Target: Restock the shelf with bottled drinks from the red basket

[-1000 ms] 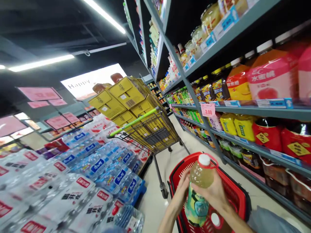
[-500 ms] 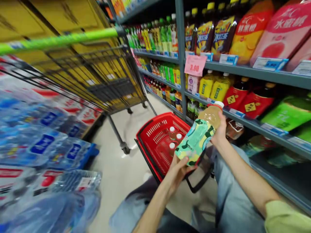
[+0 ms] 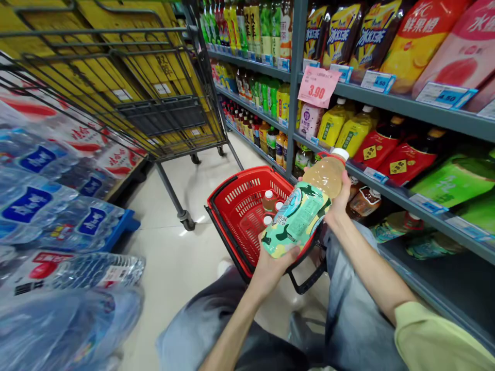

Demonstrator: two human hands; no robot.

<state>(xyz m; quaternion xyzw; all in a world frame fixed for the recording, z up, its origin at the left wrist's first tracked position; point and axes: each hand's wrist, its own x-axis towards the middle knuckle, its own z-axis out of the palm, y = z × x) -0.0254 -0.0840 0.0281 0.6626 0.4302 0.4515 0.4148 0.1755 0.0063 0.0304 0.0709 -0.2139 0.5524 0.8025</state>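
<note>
My left hand (image 3: 275, 265) and right hand (image 3: 337, 200), wide-curled round base and shoulder, grip a tilted, green-labelled clear plastic bottle (image 3: 299, 214) over a red plastic basket (image 3: 240, 226).

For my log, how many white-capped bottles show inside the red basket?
3: far bottle, near bottle, and rightmost bottle partly behind the held bottle, which may hide more.

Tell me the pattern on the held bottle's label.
The label has mint green, black and pale yellow patches, clearest in the head view.
</note>
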